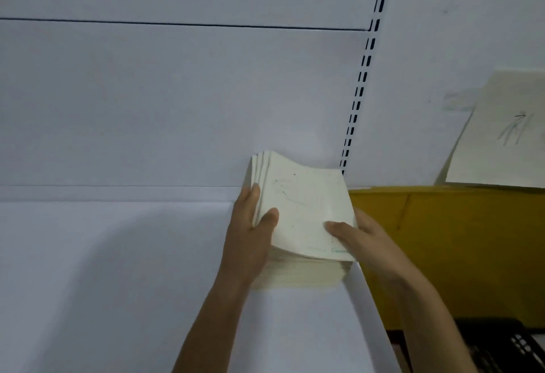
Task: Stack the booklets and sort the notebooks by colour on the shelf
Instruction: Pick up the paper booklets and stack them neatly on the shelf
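While clamped on both flanks, left hand (250,225) to right hand (358,235), booklets (303,213) sitting at right end of white shelf (118,254). Top covers curling at back; likely to fan or slide toward yellow bin (442,239) if released unevenly.

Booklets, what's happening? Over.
Both hands, left hand and right hand, gripping booklets on shelf. Yellow bin close right.

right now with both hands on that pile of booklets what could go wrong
The top booklets bow upward at the back and fan out under the left hand, so they may slide apart. The pile sits at the right edge of the white shelf, beside the yellow bin; a nudge from the right hand could tip booklets over.
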Tool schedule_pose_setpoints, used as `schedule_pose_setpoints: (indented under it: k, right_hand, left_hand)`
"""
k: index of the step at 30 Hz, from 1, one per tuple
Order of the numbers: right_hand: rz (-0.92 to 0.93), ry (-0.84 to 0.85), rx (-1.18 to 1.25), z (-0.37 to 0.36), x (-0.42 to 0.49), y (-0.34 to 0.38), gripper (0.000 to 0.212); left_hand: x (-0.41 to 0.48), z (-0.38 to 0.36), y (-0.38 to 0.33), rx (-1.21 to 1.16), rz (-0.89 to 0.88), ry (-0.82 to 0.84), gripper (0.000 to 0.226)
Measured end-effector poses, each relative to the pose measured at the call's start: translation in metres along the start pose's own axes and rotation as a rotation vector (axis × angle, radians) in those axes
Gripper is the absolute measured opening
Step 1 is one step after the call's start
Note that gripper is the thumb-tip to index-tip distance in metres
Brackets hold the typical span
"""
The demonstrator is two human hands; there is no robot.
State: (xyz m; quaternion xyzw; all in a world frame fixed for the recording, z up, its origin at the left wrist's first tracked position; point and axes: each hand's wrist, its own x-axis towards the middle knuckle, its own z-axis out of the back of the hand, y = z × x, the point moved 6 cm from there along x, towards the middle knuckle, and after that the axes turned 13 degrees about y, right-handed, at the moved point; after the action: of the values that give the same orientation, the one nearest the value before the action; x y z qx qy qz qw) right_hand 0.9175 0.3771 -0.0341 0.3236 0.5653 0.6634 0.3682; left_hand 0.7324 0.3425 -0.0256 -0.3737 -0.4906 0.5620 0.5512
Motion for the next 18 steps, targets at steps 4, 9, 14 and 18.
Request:
schedule_pose_setpoints:
  k: [4, 9, 14, 18]
  right_hand:
    - [-0.086, 0.102, 0.404, -0.001, 0.019, -0.022, 0.051]
    - [-0.049, 0.074, 0.53, 0.0, 0.033, -0.03, 0.036]
    - [-0.028, 0.138, 0.647, 0.002, 0.035, -0.033, 0.049]
    - [-0.05, 0.043, 0.64, 0.005, 0.048, -0.036, 0.071]
  left_hand:
    - [0.0, -0.001, 0.001, -0.095, 0.014, -0.064, 0.052]
    - [0.002, -0.002, 0.0, -0.13, -0.007, -0.118, 0.041]
    - [-0.008, 0.001, 0.0, -0.073, -0.138, -0.108, 0.071]
    - [-0.024, -0.001, 0.003, 0.278, -0.248, -0.183, 0.092]
